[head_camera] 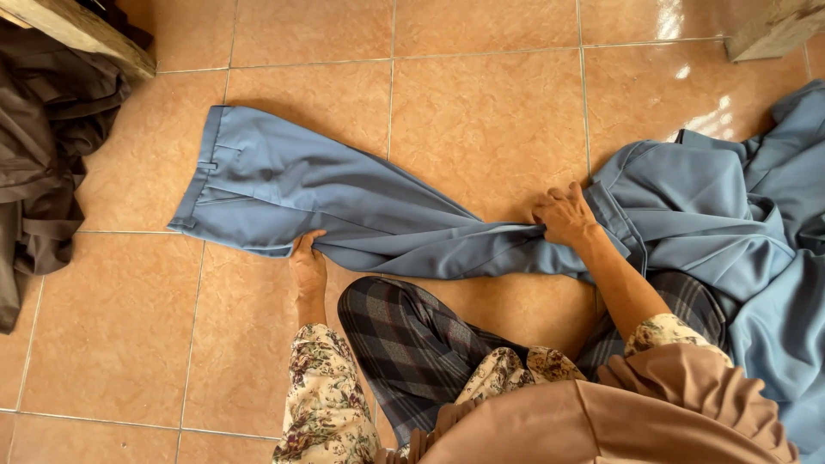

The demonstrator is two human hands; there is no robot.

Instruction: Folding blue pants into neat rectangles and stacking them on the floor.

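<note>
Trousers [344, 210], blue, lie on the tiled floor [481, 112], waistband left and flat, legs bunched right. Left hand [308, 262] pinches the near edge; right hand [563, 215] grips the gathered legs. More blue cloth [739, 223] heaps right.

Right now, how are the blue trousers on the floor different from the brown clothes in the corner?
The blue trousers lie stretched out across the tiles, while the brown clothes sit bunched in a heap. The trousers are light blue; the heap is dark brown. The left hand and right hand both grip the trousers, but nobody touches the brown clothes. Both rest on the same orange tiled floor.
</note>
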